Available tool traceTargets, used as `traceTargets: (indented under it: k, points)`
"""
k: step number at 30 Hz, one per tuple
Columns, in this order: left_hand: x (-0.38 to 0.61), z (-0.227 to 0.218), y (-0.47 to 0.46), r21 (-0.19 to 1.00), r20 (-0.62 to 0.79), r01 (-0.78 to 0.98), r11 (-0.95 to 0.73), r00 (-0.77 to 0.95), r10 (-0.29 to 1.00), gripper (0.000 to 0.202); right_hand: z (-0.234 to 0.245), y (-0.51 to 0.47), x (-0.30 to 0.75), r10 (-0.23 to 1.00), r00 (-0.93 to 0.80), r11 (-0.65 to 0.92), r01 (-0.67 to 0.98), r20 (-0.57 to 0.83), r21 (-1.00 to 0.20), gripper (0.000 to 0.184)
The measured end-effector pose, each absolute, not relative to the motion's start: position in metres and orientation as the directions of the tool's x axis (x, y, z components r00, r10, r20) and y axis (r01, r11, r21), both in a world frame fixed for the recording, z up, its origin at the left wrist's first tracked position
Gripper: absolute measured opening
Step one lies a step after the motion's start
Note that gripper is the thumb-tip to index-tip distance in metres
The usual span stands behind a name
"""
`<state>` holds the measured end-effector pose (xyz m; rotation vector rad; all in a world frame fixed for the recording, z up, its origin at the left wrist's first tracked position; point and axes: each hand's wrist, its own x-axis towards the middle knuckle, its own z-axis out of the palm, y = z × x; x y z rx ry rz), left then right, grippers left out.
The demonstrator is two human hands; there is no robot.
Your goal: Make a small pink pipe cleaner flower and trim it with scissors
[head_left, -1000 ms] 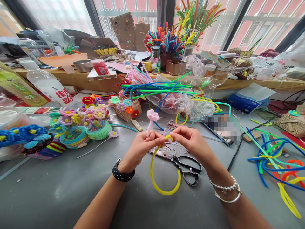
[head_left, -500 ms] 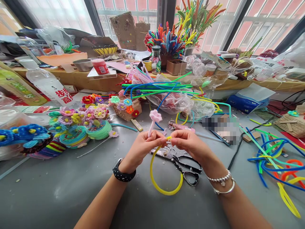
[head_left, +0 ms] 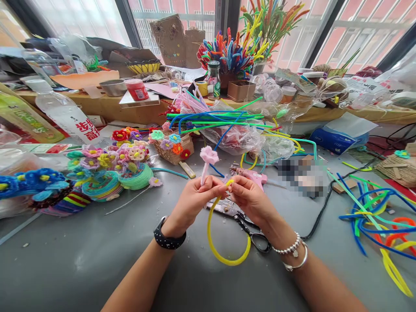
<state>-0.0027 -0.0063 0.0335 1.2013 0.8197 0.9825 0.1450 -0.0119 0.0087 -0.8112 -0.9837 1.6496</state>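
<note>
My left hand (head_left: 203,193) is closed, with a pink pipe-cleaner flower (head_left: 209,157) standing up out of its curled fingers. Its thumb and forefinger also pinch a yellow pipe cleaner (head_left: 212,236) close to one end. My right hand (head_left: 248,195) is closed too, its fingertips at that same yellow end. The rest of the yellow pipe cleaner hangs below in a wide loop. Behind the hands, black-handled scissors (head_left: 260,242) lie on the grey table, partly covered by the right hand and wrist. A pink glue gun (head_left: 255,177) lies just beyond the right hand.
Finished pipe-cleaner flower pots (head_left: 134,175) stand at the left. Loose coloured pipe cleaners (head_left: 373,216) lie tangled at the right, near a black cable (head_left: 320,216). Plastic-bagged pipe cleaners (head_left: 224,125), a tissue pack (head_left: 338,136) and a phone (head_left: 302,180) are further back.
My right hand has turned and shifted slightly left and down, covering more of the scissors. The yellow end now bends upward between the fingertips. The left hand has barely moved.
</note>
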Motion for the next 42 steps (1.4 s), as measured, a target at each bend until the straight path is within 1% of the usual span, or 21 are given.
traceTargets:
  k: [2, 5, 8, 11, 14, 17, 20, 23, 25, 29, 32, 35, 37, 40, 42]
  points:
    - [-0.004, 0.033, -0.007, 0.983, -0.007, -0.171, 0.074, 0.361, 0.933, 0.044, 0.010, -0.012, 0.147, 0.967, -0.251, -0.135, -0.377, -0.039, -0.916, 0.021]
    - [-0.005, 0.033, -0.006, 0.982, -0.022, -0.167, 0.089, 0.369, 0.929, 0.045, 0.015, -0.010, 0.157, 0.958, -0.288, -0.061, -0.241, 0.012, -0.969, 0.018]
    - [-0.004, 0.033, -0.006, 0.982, -0.043, -0.153, 0.109, 0.381, 0.923, 0.046, 0.020, -0.008, 0.167, 0.957, -0.285, 0.006, -0.153, 0.050, -0.988, 0.020]
    - [-0.004, 0.034, -0.006, 0.982, -0.068, -0.138, 0.132, 0.394, 0.917, 0.046, 0.024, -0.008, 0.170, 0.954, -0.288, 0.078, -0.027, 0.082, -0.997, 0.022]
    - [-0.003, 0.035, -0.007, 0.979, -0.084, -0.136, 0.152, 0.411, 0.908, 0.046, 0.028, -0.010, 0.168, 0.939, -0.315, 0.179, 0.109, 0.137, -0.978, 0.022]
    - [-0.003, 0.035, -0.007, 0.977, -0.094, -0.134, 0.165, 0.426, 0.900, 0.047, 0.030, -0.012, 0.168, 0.926, -0.333, 0.266, 0.240, 0.178, -0.934, 0.023]
    - [-0.003, 0.036, -0.007, 0.977, -0.110, -0.117, 0.179, 0.445, 0.889, 0.047, 0.031, -0.013, 0.170, 0.915, -0.355, 0.311, 0.314, 0.193, -0.897, 0.025]
    - [-0.002, 0.036, -0.007, 0.977, -0.114, -0.109, 0.183, 0.458, 0.882, 0.047, 0.031, -0.012, 0.171, 0.888, -0.413, 0.339, 0.289, 0.203, -0.895, 0.023]
    - [-0.001, 0.034, -0.008, 0.976, -0.100, -0.127, 0.177, 0.462, 0.881, 0.046, 0.030, -0.013, 0.170, 0.883, -0.406, 0.351, 0.244, 0.233, -0.904, 0.021]
    - [0.001, 0.030, -0.009, 0.975, -0.047, -0.176, 0.133, 0.421, 0.906, 0.044, 0.024, -0.015, 0.159, 0.918, -0.248, 0.349, 0.128, 0.311, -0.928, 0.021]
    - [0.003, 0.027, -0.009, 0.976, -0.042, -0.185, 0.120, 0.378, 0.925, 0.045, 0.018, -0.017, 0.148, 0.933, -0.124, 0.348, 0.061, 0.338, -0.936, 0.022]
    - [0.005, 0.026, -0.010, 0.974, -0.034, -0.193, 0.115, 0.379, 0.925, 0.044, 0.013, -0.020, 0.139, 0.934, -0.014, 0.356, 0.065, 0.356, -0.932, 0.022]
    - [0.006, 0.025, -0.010, 0.973, -0.024, -0.203, 0.108, 0.381, 0.924, 0.044, 0.012, -0.020, 0.137, 0.934, 0.028, 0.355, 0.067, 0.357, -0.933, 0.021]
    - [0.006, 0.025, -0.010, 0.969, -0.033, -0.215, 0.120, 0.372, 0.928, 0.044, 0.013, -0.019, 0.139, 0.942, 0.004, 0.335, 0.072, 0.337, -0.939, 0.022]
    - [0.005, 0.025, -0.010, 0.964, -0.053, -0.221, 0.147, 0.381, 0.923, 0.044, 0.015, -0.018, 0.143, 0.944, -0.011, 0.330, 0.108, 0.330, -0.938, 0.025]
